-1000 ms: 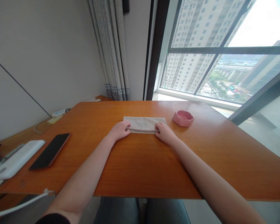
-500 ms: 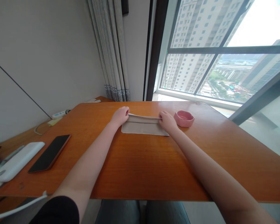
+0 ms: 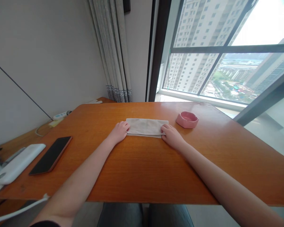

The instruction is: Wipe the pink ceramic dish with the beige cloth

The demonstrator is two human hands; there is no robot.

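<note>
A pale beige cloth (image 3: 145,126) lies folded over on itself in a long strip across the wooden table. Its upper layer nearly reaches the lower layer's near edge, where a thin greyish band shows. My left hand (image 3: 120,131) pinches the near left corner of the upper layer. At the near right corner, my right hand (image 3: 172,135) has its fingers closed on the same cloth. Just beyond the right hand, apart from it, stands a pink bowl (image 3: 187,120) with an angular rim.
On the table's left lie a black phone (image 3: 50,155) and a white flat device (image 3: 17,164). A white cable (image 3: 21,209) hangs at the near left edge. A power strip (image 3: 61,115) lies along the wall. Behind the table are a curtain (image 3: 115,63) and a large window.
Both hands have come toward me and down, bringing the raised far edge of the cloth over onto its near part. The bowl and phone stay in place.
</note>
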